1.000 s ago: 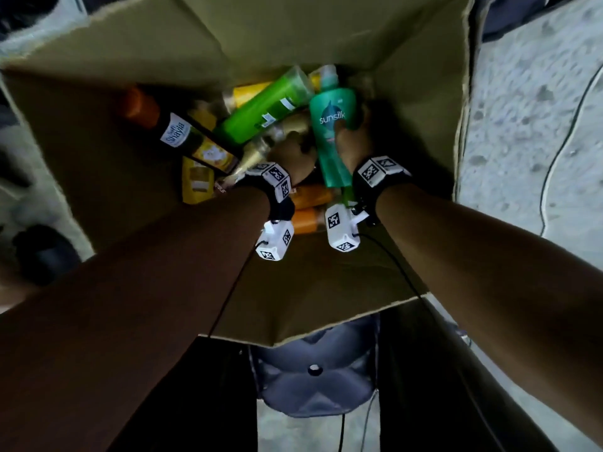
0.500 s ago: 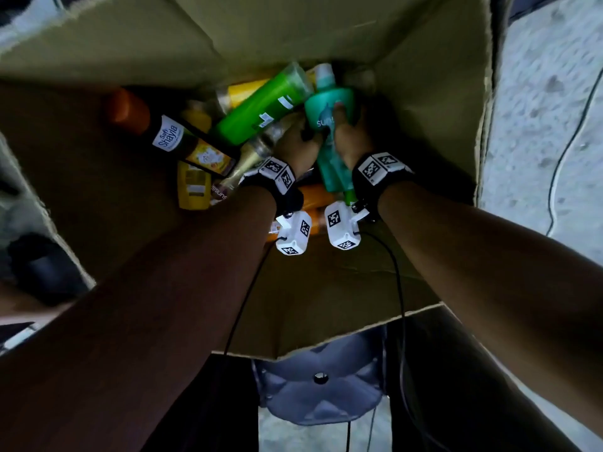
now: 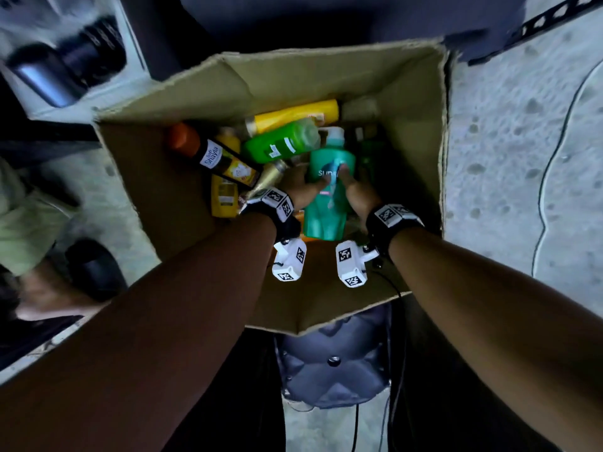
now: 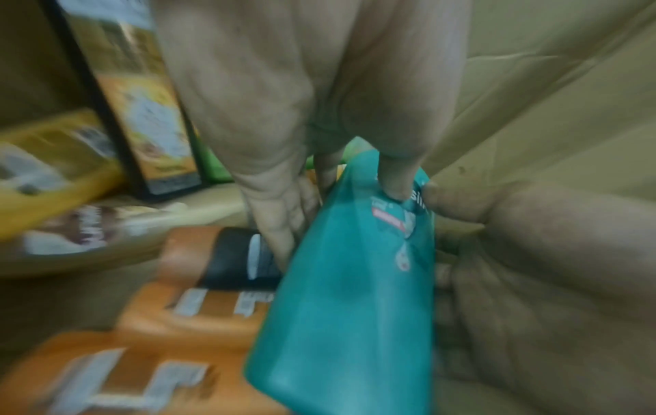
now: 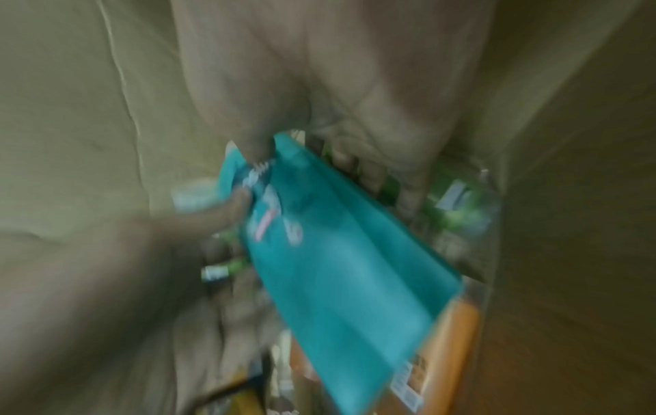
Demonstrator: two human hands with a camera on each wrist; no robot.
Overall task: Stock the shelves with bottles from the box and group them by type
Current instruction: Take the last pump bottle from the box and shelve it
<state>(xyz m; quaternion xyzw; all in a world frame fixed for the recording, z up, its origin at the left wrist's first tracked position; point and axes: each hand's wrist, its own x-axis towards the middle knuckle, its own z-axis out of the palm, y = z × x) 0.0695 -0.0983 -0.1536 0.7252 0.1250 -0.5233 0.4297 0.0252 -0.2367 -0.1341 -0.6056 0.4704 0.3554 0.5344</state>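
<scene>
Both hands, left hand [image 3: 301,190] and right hand [image 3: 357,194], grip the teal bottle [image 3: 326,203] inside the box [image 3: 421,132], near its right wall.

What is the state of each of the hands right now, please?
Left hand: closed on the teal Sunsilk bottle, thumb on its front, fingers round its left side.
Right hand: closed on the same bottle from the right side.

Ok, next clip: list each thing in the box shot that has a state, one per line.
Cardboard box: open, flaps up, bottles inside.
Teal bottle: gripped from both sides, base towards the camera.
Left hand: holds the teal bottle.
Right hand: holds the teal bottle.
Green bottle: lying on the pile.
Yellow bottle: lying at the back.
Dark bottle with orange cap: lying tilted.
</scene>
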